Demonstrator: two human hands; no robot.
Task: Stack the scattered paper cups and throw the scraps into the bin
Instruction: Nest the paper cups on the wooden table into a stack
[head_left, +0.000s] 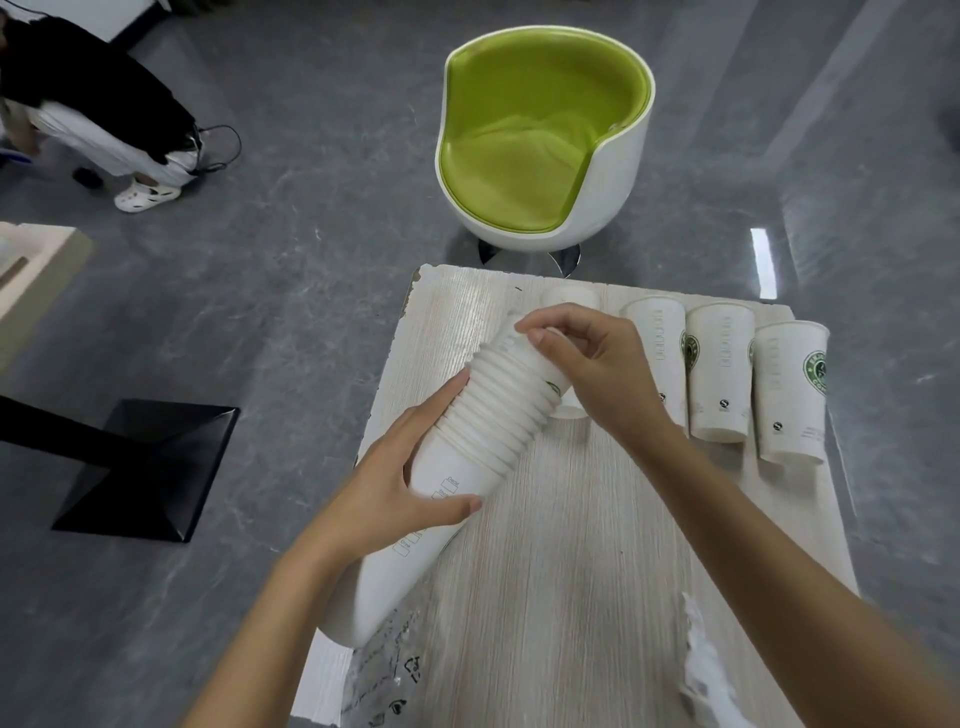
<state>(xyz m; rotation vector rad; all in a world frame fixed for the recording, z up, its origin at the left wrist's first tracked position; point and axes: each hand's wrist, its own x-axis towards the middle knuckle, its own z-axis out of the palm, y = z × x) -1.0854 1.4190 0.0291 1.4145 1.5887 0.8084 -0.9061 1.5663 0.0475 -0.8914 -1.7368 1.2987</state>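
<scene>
Left hand (395, 483) clasps the long nested stack of white paper cups (467, 441). Right hand (587, 364) pinches its far top rim. A skewed push could buckle that rim.

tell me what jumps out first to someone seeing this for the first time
The long stack of nested paper cups at the centre, tilted over the wooden table, with the left hand gripping its lower part and the right hand at its top end. Behind the table stands a bright green chair, and three loose cups lie along the table's far right.
</scene>
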